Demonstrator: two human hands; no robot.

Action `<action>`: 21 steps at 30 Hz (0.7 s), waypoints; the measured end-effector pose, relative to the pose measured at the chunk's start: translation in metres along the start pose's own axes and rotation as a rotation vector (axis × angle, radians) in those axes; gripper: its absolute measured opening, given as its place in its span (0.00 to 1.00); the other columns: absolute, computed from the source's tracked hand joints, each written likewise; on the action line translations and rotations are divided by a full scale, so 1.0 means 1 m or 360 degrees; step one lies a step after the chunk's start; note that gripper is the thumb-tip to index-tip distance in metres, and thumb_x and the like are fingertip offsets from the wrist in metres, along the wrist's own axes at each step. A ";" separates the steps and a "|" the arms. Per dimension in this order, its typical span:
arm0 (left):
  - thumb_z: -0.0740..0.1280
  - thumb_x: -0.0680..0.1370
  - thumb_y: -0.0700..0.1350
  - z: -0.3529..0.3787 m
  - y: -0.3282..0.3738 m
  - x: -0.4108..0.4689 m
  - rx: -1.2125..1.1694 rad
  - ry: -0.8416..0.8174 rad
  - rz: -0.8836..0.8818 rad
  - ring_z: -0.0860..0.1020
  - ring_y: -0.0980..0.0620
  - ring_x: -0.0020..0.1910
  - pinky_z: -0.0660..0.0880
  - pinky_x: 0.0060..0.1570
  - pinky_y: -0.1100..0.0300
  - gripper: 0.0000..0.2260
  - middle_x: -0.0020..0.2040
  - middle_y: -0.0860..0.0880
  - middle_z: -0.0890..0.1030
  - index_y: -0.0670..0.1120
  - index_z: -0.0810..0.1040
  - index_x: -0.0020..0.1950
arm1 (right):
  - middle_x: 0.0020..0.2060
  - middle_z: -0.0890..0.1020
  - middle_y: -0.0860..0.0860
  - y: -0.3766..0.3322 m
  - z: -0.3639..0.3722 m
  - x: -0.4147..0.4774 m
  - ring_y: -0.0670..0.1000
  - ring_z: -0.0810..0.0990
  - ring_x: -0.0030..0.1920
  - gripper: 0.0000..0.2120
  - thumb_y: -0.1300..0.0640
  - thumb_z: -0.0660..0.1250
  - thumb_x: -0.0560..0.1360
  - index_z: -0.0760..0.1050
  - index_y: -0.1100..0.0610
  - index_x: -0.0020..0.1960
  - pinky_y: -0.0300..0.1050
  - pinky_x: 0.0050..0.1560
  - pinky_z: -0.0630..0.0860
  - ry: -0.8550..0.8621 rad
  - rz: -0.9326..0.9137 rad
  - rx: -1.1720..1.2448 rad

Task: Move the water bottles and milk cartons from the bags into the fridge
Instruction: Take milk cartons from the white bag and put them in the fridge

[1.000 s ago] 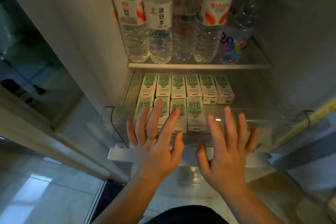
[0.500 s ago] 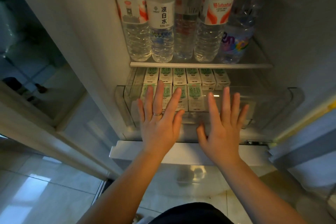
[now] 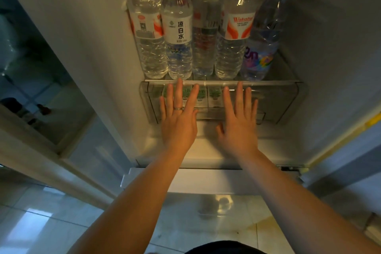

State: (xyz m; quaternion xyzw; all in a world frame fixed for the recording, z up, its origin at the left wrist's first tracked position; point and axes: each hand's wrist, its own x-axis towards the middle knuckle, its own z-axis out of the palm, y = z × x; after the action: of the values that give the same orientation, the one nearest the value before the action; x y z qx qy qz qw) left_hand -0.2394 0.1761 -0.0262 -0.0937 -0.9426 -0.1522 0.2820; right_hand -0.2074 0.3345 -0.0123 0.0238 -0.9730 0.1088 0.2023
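Five front-row water bottles [image 3: 179,27], two hands [image 3: 179,128], one drawer [image 3: 288,100], milk cartons [image 3: 214,95] uncountable.

both forearms [image 3: 144,192] bare; thin ring [image 3: 178,108] on a finger of the left hand [image 3: 178,128]; dark garment [image 3: 224,250] below

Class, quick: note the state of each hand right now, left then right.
Left hand: open, fingers straight, flat against the clear drawer, holding nothing.
Right hand: open, fingers straight against the same drawer, holding nothing.
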 end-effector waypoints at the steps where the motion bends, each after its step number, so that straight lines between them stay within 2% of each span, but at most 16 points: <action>1: 0.64 0.81 0.47 0.000 0.000 0.001 0.0003 -0.0013 -0.0007 0.42 0.45 0.80 0.44 0.77 0.44 0.33 0.81 0.47 0.46 0.57 0.48 0.80 | 0.78 0.37 0.56 -0.001 -0.001 0.001 0.58 0.33 0.77 0.49 0.52 0.68 0.70 0.41 0.53 0.80 0.62 0.75 0.38 -0.0026 0.0003 -0.0015; 8: 0.67 0.78 0.44 -0.015 0.003 -0.001 -0.0053 -0.0168 -0.0018 0.37 0.46 0.79 0.43 0.77 0.43 0.39 0.81 0.49 0.39 0.58 0.46 0.80 | 0.78 0.34 0.53 -0.007 -0.013 -0.003 0.57 0.32 0.77 0.51 0.50 0.69 0.70 0.38 0.51 0.80 0.63 0.75 0.40 -0.0132 0.0044 0.0045; 13: 0.65 0.80 0.50 -0.036 0.007 -0.035 -0.0101 -0.0472 -0.0170 0.33 0.48 0.78 0.46 0.77 0.41 0.36 0.79 0.53 0.33 0.59 0.44 0.80 | 0.79 0.38 0.44 -0.006 -0.035 -0.026 0.51 0.37 0.78 0.42 0.52 0.64 0.75 0.42 0.45 0.80 0.64 0.75 0.41 -0.0239 0.0202 0.0322; 16: 0.62 0.80 0.55 -0.043 0.004 -0.068 -0.0175 -0.0595 -0.0254 0.36 0.47 0.79 0.49 0.76 0.39 0.34 0.80 0.53 0.38 0.59 0.45 0.80 | 0.79 0.41 0.45 -0.006 -0.047 -0.054 0.52 0.38 0.78 0.40 0.51 0.63 0.76 0.42 0.44 0.79 0.62 0.76 0.41 -0.0285 0.0222 0.0356; 21: 0.60 0.80 0.60 -0.063 0.008 -0.123 -0.0156 -0.0473 -0.0291 0.41 0.43 0.79 0.46 0.75 0.41 0.30 0.81 0.50 0.43 0.57 0.54 0.79 | 0.78 0.36 0.45 -0.002 -0.060 -0.108 0.53 0.33 0.77 0.38 0.43 0.60 0.78 0.39 0.41 0.78 0.63 0.74 0.35 -0.0353 0.0126 0.0216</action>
State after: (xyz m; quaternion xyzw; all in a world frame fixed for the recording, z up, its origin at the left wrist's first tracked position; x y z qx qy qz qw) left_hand -0.1043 0.1509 -0.0432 -0.0426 -0.9700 -0.2074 0.1197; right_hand -0.0843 0.3461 -0.0012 0.0108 -0.9799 0.1791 0.0871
